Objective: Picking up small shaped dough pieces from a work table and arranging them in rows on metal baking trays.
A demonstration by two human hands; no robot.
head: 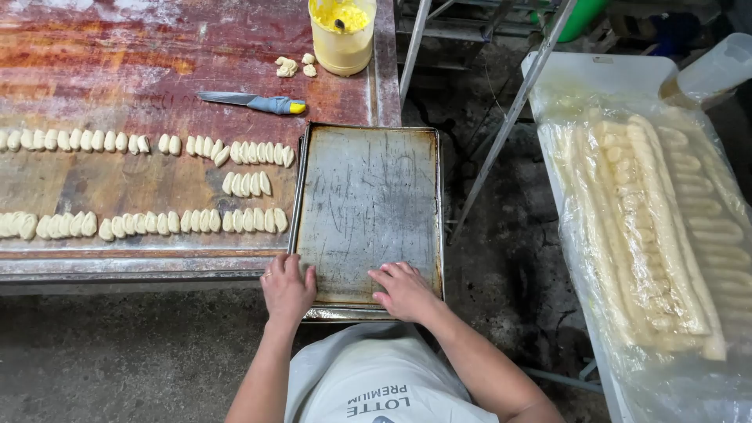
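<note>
**Both hands on the bare baking tray**

We see a scratched, dull metal baking tray (368,207) lying at the right end of the worktable (117,70), its near edge overhanging the table's front rim toward us. Our left hand (287,288) lies on the tray's near left corner, fingers curled over the rim; our right hand (404,291) rests flat on its surface by the near edge, fingers spread and closed on nothing. Placed so, the hands seem to steady or square the tray against the table.

Just left of the tray, small pale dough pieces (247,183) lie in tidy rows on the worn, reddish tabletop, soft and oblong, packed side by side. Beyond them a knife (251,102) with a wrapped grey handle lies flat, and a cream plastic tub (342,35) with yellow spread stands at the far edge, a few dough scraps (294,66) beside it.

Well apart on the right, long ropes of dough (658,227) rest under clear plastic sheeting on a white board.
</note>
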